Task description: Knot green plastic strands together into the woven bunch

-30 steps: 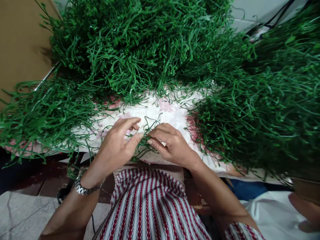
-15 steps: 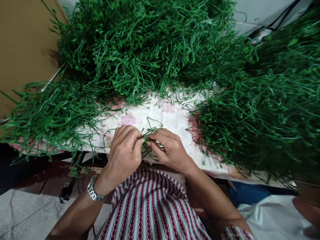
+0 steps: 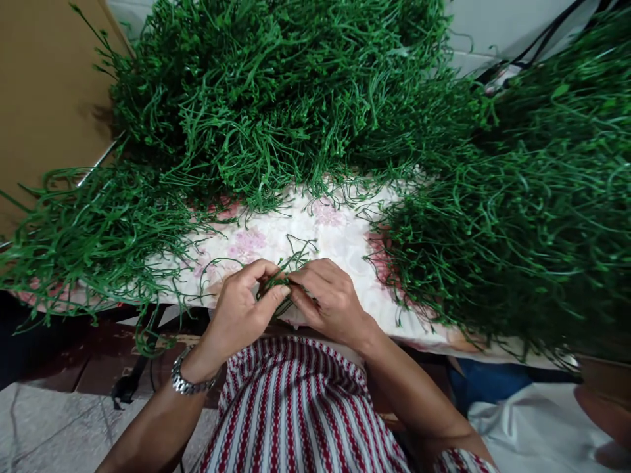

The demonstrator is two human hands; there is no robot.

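My left hand (image 3: pixel 246 299) and my right hand (image 3: pixel 332 295) meet close together over the near edge of a flowered cloth (image 3: pixel 340 233). Between them is a small bunch of thin green stems (image 3: pixel 276 284) with budded tips, perhaps plastic. The left thumb and forefinger curl round the stems, leaving a gap where they show. My right fingers are pinched on the bunch at its right side; their tips partly hide what they grip. A few stem ends (image 3: pixel 302 246) stick out past the fingertips onto the cloth.
Large heaps of similar stems lie at the back (image 3: pixel 276 98), at the right (image 3: pixel 517 230) and at the left (image 3: pixel 98 230), some hanging over the front edge. A brown board (image 3: pixel 49 98) stands at the far left. Part of another person in pale clothing (image 3: pixel 532 420) shows at the lower right.
My left hand has opened from a tight pinch into a looser curl, with more of the bunch now showing inside it. The right hand stays nearly in place, still pinching.
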